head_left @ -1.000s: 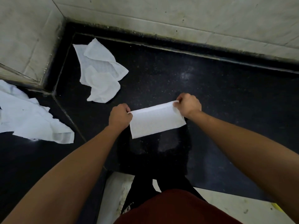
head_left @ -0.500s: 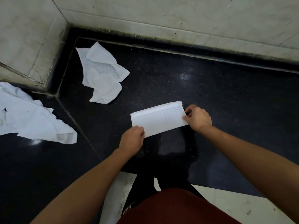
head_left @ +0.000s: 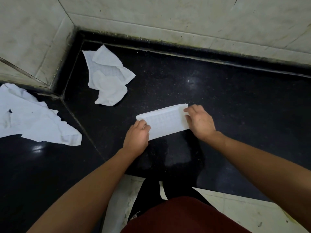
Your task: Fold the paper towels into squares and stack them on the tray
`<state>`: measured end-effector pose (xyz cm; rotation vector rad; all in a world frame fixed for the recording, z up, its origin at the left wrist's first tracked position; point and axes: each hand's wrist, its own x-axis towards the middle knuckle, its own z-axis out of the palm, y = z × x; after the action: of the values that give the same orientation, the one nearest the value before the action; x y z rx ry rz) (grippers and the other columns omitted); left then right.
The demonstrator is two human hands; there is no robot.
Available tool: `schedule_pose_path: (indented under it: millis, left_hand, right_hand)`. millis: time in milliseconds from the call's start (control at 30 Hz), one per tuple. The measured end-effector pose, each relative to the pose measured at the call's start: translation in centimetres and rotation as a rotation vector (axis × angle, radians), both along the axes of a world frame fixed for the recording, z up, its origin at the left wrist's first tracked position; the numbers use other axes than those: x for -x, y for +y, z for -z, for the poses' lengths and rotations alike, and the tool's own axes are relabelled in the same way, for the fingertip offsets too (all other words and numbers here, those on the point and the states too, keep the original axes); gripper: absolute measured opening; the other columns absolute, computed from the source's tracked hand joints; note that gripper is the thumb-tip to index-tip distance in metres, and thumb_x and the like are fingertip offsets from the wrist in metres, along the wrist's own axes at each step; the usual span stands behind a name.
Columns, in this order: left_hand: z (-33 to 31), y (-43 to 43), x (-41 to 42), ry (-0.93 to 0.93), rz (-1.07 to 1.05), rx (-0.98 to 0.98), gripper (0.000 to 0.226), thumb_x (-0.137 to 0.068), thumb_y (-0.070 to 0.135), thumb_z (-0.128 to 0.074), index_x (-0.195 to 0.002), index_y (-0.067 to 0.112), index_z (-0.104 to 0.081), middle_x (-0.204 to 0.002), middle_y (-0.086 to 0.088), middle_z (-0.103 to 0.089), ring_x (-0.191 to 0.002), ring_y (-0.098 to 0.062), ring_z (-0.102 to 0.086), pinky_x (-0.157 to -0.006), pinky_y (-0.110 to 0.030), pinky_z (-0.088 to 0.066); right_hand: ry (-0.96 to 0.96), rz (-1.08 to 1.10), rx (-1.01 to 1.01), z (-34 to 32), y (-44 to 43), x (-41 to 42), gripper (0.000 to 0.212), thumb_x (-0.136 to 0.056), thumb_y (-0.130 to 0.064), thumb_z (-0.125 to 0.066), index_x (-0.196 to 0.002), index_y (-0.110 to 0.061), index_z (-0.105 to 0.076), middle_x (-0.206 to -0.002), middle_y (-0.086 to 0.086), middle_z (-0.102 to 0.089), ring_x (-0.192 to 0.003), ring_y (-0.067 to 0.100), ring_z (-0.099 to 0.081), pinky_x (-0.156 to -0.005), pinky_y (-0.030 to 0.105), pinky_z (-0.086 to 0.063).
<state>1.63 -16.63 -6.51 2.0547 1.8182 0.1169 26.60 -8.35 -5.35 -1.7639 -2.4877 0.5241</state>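
Left hand (head_left: 137, 137) is in the middle of the frame, fingers curled onto the near left corner of the folded towel (head_left: 165, 121). Looks like a pinch to me, though the thumb is hidden. Right hand (head_left: 200, 122) is just right of centre with its fingers laid fairly flat and spread over the towel's right end, pressing rather than grabbing. Makes sense as a setup: one hand anchors each end so the strip can't slide on the glossy black counter (head_left: 235, 106) while the crease gets flattened. The towel itself lies flat on the counter, dead centre, a long rectangle tilted a bit up to the right, so my guess is it needs one more fold end to end before it counts as a square. Further out, a crumpled towel (head_left: 109, 81) sits in the upper left near the corner of the wall tiles (head_left: 168, 17), and a bigger heap of loose towels (head_left: 33, 118) is at the left edge, both well apart from the hands, presumably the to-do pile. No tray anywhere in view, so can't say where the stack goes. Thin paper, so I'd go gentle running a finger along it.
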Motion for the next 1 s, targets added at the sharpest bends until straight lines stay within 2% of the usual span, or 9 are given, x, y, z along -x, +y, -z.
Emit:
schedule_pose_path:
  millis: [67, 133, 233, 367, 600, 833, 900, 1000]
  left_hand:
    - [-0.1, 0.5, 0.0, 0.083, 0.048, 0.039, 0.033, -0.091, 0.013, -0.053, -0.123, 0.006, -0.057, -0.140, -0.012, -0.043, -0.128, -0.030, -0.040, -0.098, -0.038, -0.037]
    - [0.0, 0.7, 0.3, 0.140, 0.063, 0.120, 0.047, -0.096, 0.023, -0.049, -0.140, 0.009, -0.040, -0.156, -0.013, -0.021, -0.144, -0.028, -0.018, -0.111, -0.039, -0.025]
    - [0.3, 0.5, 0.9, 0.199, 0.081, 0.194, 0.060, -0.100, 0.033, -0.041, -0.150, 0.009, -0.020, -0.161, -0.009, -0.001, -0.148, -0.022, 0.002, -0.118, -0.040, -0.014]
    - [0.7, 0.0, 1.9, 0.256, 0.118, 0.234, 0.068, -0.101, 0.041, -0.034, -0.152, 0.009, -0.005, -0.161, -0.005, 0.012, -0.148, -0.017, 0.012, -0.120, -0.042, -0.010]
    - [0.2, 0.3, 3.0, 0.284, 0.192, 0.289, 0.077, -0.098, 0.049, -0.036, -0.153, 0.011, 0.002, -0.160, -0.003, 0.017, -0.146, -0.015, 0.016, -0.121, -0.044, -0.005]
    - [0.0, 0.4, 3.4, 0.262, 0.215, 0.297, 0.082, -0.095, 0.051, -0.042, -0.153, 0.011, 0.002, -0.159, -0.003, 0.018, -0.146, -0.015, 0.018, -0.121, -0.044, -0.004]
    - [0.0, 0.4, 3.3, 0.255, 0.212, 0.298, 0.083, -0.095, 0.051, -0.043, -0.153, 0.011, 0.001, -0.160, -0.003, 0.018, -0.146, -0.015, 0.017, -0.121, -0.044, -0.004]
    - [-0.1, 0.5, 3.3, 0.241, 0.203, 0.307, 0.083, -0.095, 0.050, -0.044, -0.153, 0.011, 0.001, -0.160, -0.002, 0.017, -0.146, -0.014, 0.018, -0.121, -0.044, -0.004]
  right_hand:
    - [-0.097, -0.162, 0.058, 0.5, -0.6, 1.1, 0.046, -0.098, -0.014, -0.044, -0.143, -0.011, -0.040, -0.151, 0.008, -0.035, -0.140, 0.028, -0.030, -0.105, 0.045, -0.037]
    - [-0.224, -0.264, 0.109, 1.3, -0.7, 1.8, 0.055, -0.101, -0.017, -0.036, -0.153, -0.012, -0.019, -0.162, 0.005, -0.010, -0.149, 0.022, -0.007, -0.111, 0.041, -0.025]
    - [-0.308, -0.297, 0.148, 2.1, 0.4, 1.4, 0.056, -0.104, -0.030, -0.019, -0.154, -0.013, -0.001, -0.162, 0.003, 0.009, -0.149, 0.016, 0.007, -0.116, 0.041, -0.017]
    - [-0.362, -0.338, 0.164, 2.5, 1.5, 0.0, 0.059, -0.104, -0.038, -0.013, -0.153, -0.015, 0.007, -0.161, 0.001, 0.016, -0.148, 0.013, 0.012, -0.119, 0.043, -0.008]
    - [-0.428, -0.355, 0.195, 1.7, 2.3, -0.9, 0.064, -0.102, -0.046, -0.017, -0.153, -0.015, 0.008, -0.160, -0.001, 0.019, -0.147, 0.014, 0.017, -0.119, 0.045, -0.010]
    - [-0.505, -0.382, 0.215, 0.3, 3.5, -2.9, 0.067, -0.101, -0.050, -0.027, -0.154, -0.020, 0.002, -0.162, -0.003, 0.013, -0.149, 0.016, 0.012, -0.116, 0.043, -0.017]
    - [-0.474, -0.361, 0.259, -0.3, 4.0, -2.2, 0.072, -0.098, -0.048, -0.041, -0.154, -0.021, -0.006, -0.162, -0.003, 0.003, -0.149, 0.019, 0.000, -0.115, 0.045, -0.022]
    - [-0.353, -0.271, 0.251, -1.0, 5.1, -0.9, 0.075, -0.087, -0.044, -0.061, -0.149, -0.021, -0.025, -0.153, 0.000, -0.027, -0.135, 0.022, -0.028, -0.102, 0.041, -0.039]
